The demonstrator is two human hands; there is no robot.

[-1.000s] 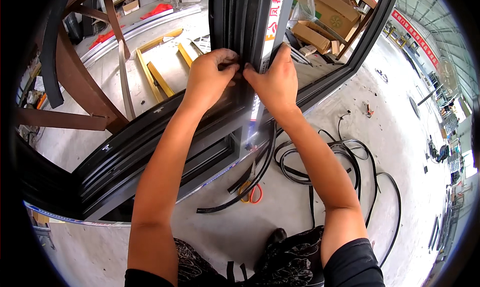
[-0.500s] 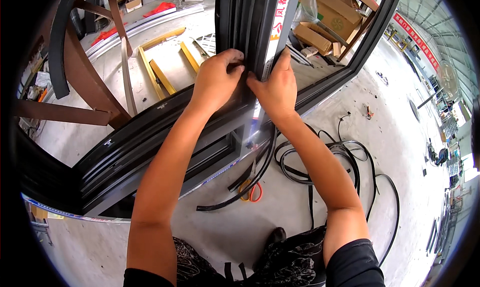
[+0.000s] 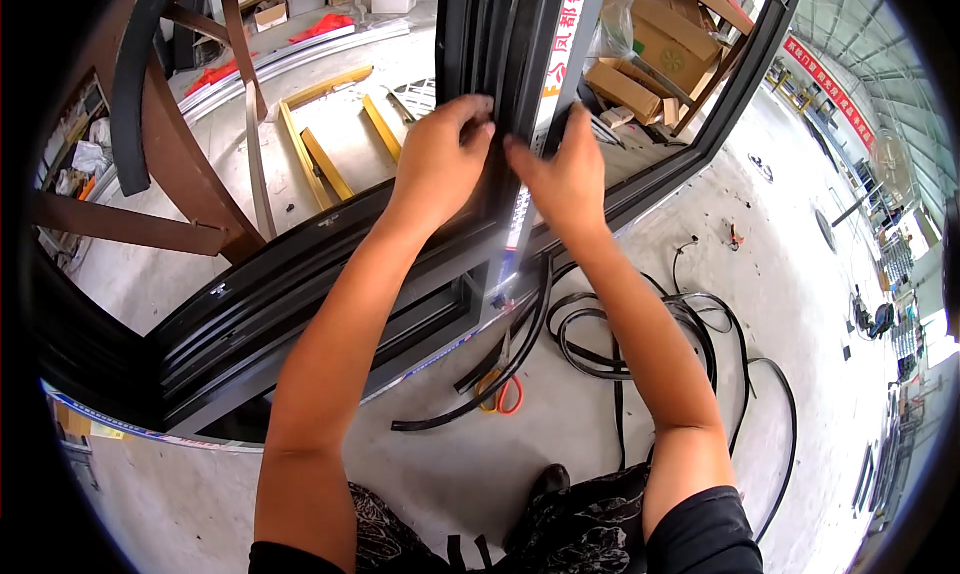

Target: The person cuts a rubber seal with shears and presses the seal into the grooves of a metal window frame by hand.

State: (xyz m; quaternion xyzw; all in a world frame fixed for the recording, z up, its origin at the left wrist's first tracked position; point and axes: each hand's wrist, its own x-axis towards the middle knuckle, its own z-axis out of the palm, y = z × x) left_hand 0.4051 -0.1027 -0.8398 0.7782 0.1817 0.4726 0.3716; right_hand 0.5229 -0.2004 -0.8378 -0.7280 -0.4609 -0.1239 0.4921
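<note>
A dark grey metal window frame [image 3: 300, 264] stands before me, with an upright post [image 3: 517, 39] whose front edge bears white, red-printed film. My left hand [image 3: 440, 164] is at the post's left side, its fingers curled and closed toward the thumb; whatever they pinch is hidden. Opposite it, my right hand [image 3: 568, 179] straddles the post, thumb on the grooved face and fingers round the right edge. Below the post, black rubber seal strips [image 3: 455, 414] curve down to the floor beside scissors [image 3: 510, 394] with red and yellow handles.
Loose coils of black strip [image 3: 700, 324] lie on the concrete floor to the right. Behind the frame are brown steel beams [image 3: 190, 164], yellow metal bars [image 3: 310, 159] and cardboard boxes [image 3: 670, 49]. A standing fan [image 3: 890, 164] is at the far right.
My right hand has shifted slightly right, and its thumb sits a little higher on the post. The left hand stays at nearly the same spot. The view has moved slightly.
</note>
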